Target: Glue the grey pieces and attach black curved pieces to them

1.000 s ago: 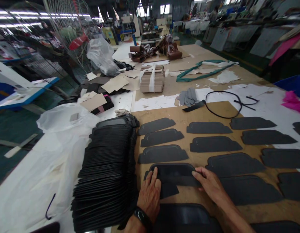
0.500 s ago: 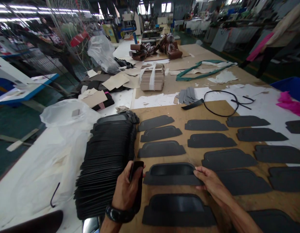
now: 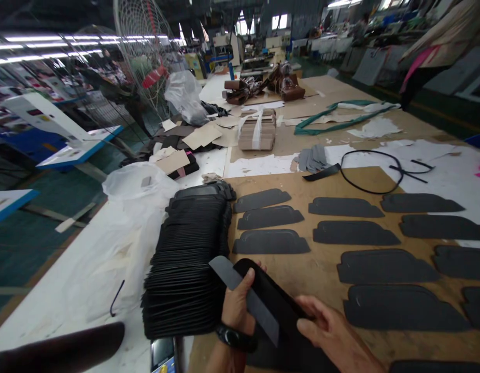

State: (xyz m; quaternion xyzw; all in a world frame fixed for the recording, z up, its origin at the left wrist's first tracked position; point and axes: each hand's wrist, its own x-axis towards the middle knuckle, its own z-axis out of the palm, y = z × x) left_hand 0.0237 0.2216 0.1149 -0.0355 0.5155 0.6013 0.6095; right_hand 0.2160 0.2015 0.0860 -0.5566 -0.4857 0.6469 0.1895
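Note:
My left hand (image 3: pixel 240 300), with a black band on its wrist, is closed around a flat grey strip (image 3: pixel 259 311) and a black curved-edge panel (image 3: pixel 279 305). The thumb presses over the strip. My right hand (image 3: pixel 321 326) pinches the same panel's right edge, which is tilted above the board. Beneath, another dark panel (image 3: pixel 263 352) shows partly on the board, mostly covered. Left of my hands stands a long stack of black panels (image 3: pixel 187 264). Flat grey-black panels (image 3: pixel 271 242) lie in columns ahead of and to the right of my hands.
A clear plastic bag (image 3: pixel 123 248) lies left of the stack, and a phone-like device (image 3: pixel 163 355) sits by its near end. Beyond the brown board (image 3: pixel 364 178) are a black cord loop (image 3: pixel 343 168), grey scraps (image 3: pixel 312 158) and a tied card bundle (image 3: pixel 257 132). A person (image 3: pixel 438 46) stands far right.
The panel that lay between my hands is lifted off the board and tilted. The grey strip in my left hand is now visible, and my right hand has moved nearer to me.

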